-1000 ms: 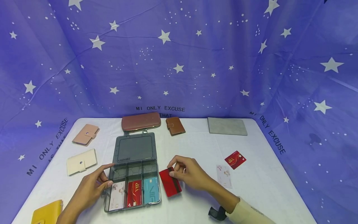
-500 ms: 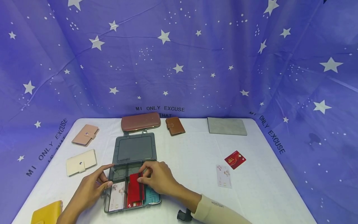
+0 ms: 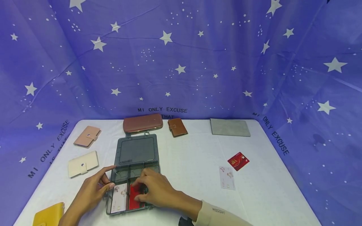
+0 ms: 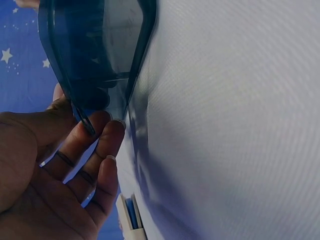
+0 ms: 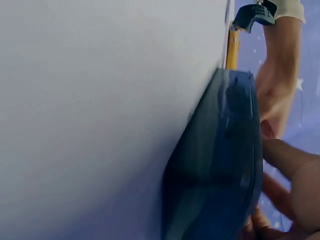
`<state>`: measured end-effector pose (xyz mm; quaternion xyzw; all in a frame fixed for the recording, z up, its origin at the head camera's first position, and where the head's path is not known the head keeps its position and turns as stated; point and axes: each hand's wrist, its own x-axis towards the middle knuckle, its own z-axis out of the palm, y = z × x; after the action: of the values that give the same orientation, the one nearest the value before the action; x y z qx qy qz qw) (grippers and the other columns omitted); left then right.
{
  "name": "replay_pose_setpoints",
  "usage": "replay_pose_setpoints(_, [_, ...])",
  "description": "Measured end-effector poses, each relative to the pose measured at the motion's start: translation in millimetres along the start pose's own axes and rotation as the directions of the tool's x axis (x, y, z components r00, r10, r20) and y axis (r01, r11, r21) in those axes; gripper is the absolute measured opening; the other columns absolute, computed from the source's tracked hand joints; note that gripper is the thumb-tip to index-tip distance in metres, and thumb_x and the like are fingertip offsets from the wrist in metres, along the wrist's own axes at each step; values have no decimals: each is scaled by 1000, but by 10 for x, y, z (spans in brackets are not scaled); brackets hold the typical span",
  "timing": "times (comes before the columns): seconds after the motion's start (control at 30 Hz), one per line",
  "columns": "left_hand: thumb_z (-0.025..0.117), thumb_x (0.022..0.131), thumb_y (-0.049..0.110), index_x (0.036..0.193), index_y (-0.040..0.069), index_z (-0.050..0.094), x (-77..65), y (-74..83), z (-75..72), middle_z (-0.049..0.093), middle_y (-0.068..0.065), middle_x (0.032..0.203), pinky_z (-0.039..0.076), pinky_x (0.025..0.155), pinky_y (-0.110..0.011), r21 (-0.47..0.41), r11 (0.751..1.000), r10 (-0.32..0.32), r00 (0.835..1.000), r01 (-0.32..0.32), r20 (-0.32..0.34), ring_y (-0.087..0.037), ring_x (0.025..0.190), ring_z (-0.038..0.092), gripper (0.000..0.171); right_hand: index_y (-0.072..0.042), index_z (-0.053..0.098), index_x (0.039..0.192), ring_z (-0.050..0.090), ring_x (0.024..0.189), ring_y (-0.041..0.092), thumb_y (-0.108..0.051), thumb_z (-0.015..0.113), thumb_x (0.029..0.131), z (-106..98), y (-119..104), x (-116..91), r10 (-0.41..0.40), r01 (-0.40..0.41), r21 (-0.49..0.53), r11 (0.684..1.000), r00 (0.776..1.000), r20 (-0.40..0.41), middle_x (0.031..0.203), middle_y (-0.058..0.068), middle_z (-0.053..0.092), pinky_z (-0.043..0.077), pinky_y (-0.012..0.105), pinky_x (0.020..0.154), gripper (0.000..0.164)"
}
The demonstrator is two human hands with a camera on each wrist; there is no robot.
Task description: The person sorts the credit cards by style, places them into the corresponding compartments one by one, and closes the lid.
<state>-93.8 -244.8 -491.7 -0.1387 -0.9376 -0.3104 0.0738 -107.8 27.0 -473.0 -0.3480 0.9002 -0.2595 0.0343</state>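
A red card [image 3: 134, 202] lies in the front middle compartment of an open grey see-through box [image 3: 121, 174]. My right hand [image 3: 156, 190] reaches over the box, its curled thumb and fingers holding the card there. At the box's left edge, my left hand [image 3: 91, 191] grips the rim; the left wrist view shows its thumb and fingers [image 4: 111, 142] around a side tab. A white printed card [image 3: 119, 197] fills the front left compartment. My right hand hides the front right compartment. From the right wrist view, the box's dark side wall [image 5: 215, 150] covers the compartments.
To the right lie a red VIP card [image 3: 238, 161] and a white card [image 3: 227, 178]. Along the back are a maroon wallet [image 3: 142, 123], a brown wallet [image 3: 177, 127] and a grey wallet [image 3: 229, 127]. Pink [image 3: 87, 137], cream [image 3: 83, 164] and yellow wallets [image 3: 48, 215] line the left.
My right hand has carried the red card leftward from beside the box and lowered it into the middle compartment, over the red VIP card there. My left hand has stayed at the box's edge.
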Motion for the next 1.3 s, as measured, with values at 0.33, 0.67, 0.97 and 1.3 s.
replay_pose_setpoints(0.33, [82,78,6,139,16,57,4,13,-5,54,14,78,52,66,-23,-1,1000,16,1000,-16,-6,5,72,56,67,-26,71,114,62,87,19,-30,87,76,-435,590,-563,121,-67,334,940,982,-142,103,-2,66,51,23,69,41])
replay_pose_setpoints(0.67, [82,78,7,139,17,56,-4,3,-9,54,15,79,53,67,-24,7,1000,9,1000,-9,-3,5,73,56,68,-25,66,122,53,84,16,-37,93,63,-982,1424,-1460,438,-418,148,896,886,-151,102,-2,61,46,25,70,66])
replay_pose_setpoints(0.97, [82,78,8,139,17,56,-9,14,-15,53,15,78,53,66,-24,7,1000,3,1000,-3,-1,6,72,55,67,-15,61,119,44,130,51,-40,95,59,-1224,1781,-1854,628,-642,-45,765,760,-165,132,24,55,38,69,100,73])
replay_pose_setpoints(1.3, [82,78,7,139,18,56,-2,16,-15,54,14,79,53,67,-24,1,1000,0,1000,0,3,5,73,56,67,-16,58,102,53,75,13,-20,95,63,-1051,1646,-1539,524,-496,194,846,842,-128,90,3,55,47,26,65,54])
